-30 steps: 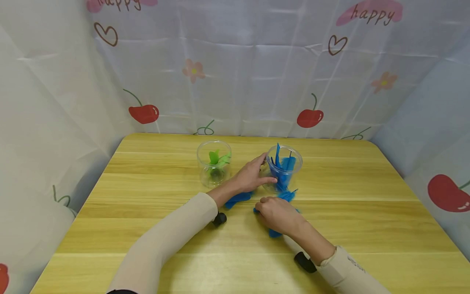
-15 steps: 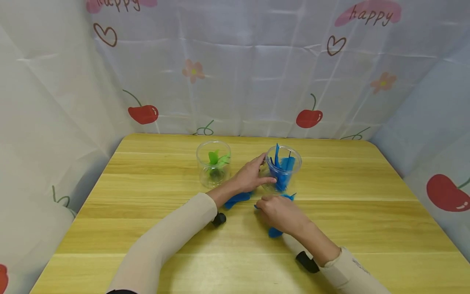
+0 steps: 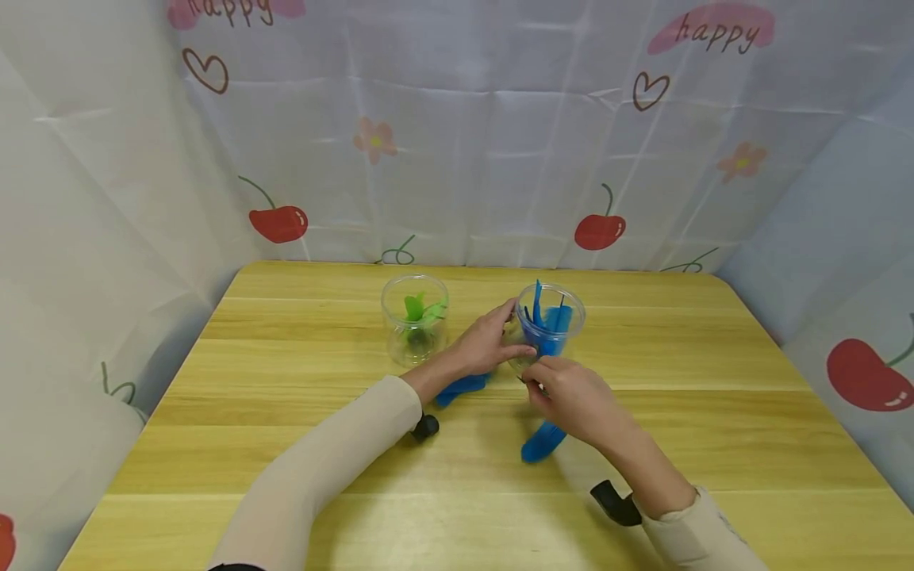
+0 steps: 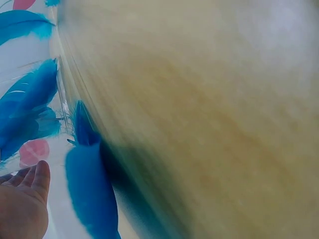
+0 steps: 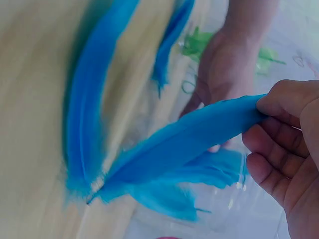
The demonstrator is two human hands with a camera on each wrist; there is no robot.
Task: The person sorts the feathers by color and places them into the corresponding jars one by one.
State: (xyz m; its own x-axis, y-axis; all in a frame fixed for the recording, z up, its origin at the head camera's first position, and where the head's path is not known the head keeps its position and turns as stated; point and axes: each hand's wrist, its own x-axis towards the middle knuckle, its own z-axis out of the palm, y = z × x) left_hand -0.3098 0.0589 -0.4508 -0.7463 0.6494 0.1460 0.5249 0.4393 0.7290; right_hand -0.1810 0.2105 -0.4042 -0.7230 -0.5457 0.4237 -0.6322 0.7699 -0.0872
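Note:
My left hand (image 3: 485, 345) holds the left side of a clear plastic jar (image 3: 577, 329), thumb in front and fingers behind. Blue feathers (image 3: 557, 325) stand inside that jar. Just in front of it, my right hand (image 3: 574, 392) pinches the end of another blue feather (image 5: 189, 134) between thumb and forefinger; in the head view the hand mostly covers it. A curved blue feather (image 3: 541, 444) lies on the table beneath my right hand. More blue feathers (image 3: 460, 387) lie under my left wrist. The left wrist view catches my left fingers (image 4: 42, 179) at the jar's wall.
A second clear jar (image 3: 393, 333) containing green feathers (image 3: 421, 309) stands left of my left hand. Both stand on a wooden table (image 3: 286, 333). A printed curtain (image 3: 457, 159) hangs behind its far edge. Black devices (image 3: 616, 503) are worn at the wrists.
My right hand has lifted a blue feather off the table and moved forward and right to the jar's front. The curved feather below is more exposed. My left hand stays on the jar.

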